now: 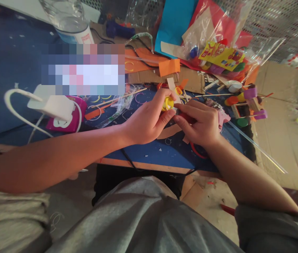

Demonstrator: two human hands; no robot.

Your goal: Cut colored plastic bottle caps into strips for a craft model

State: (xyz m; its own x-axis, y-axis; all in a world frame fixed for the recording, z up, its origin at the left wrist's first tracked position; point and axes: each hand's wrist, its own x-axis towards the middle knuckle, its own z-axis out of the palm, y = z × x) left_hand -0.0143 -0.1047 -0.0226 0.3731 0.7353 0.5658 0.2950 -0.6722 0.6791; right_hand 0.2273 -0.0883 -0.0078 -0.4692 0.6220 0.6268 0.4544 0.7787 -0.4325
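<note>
A small round yellow piece [167, 103], cap-like with something pale at its centre, sits between the curled fingers and thumb of my left hand [147, 119]. Close beside it, the fingertips of my right hand [200, 119] are drawn together near a small whitish bit; what they grip is hidden. Below the hands, a tan paper strip [170, 131] lies on the blue table [151, 149]. Under my right wrist shows part of a red loop [198, 151]. A pink object [223, 118] rests just beyond the right knuckles.
A white charger [52, 103] with a cable is plugged into a magenta socket block [81, 109] at left. A water bottle [70, 24] stands behind. Orange card [169, 67], a plastic bag with a yellow label [221, 55], and a stick-and-cap model [246, 105] lie around. Cardboard [283, 140] covers the right.
</note>
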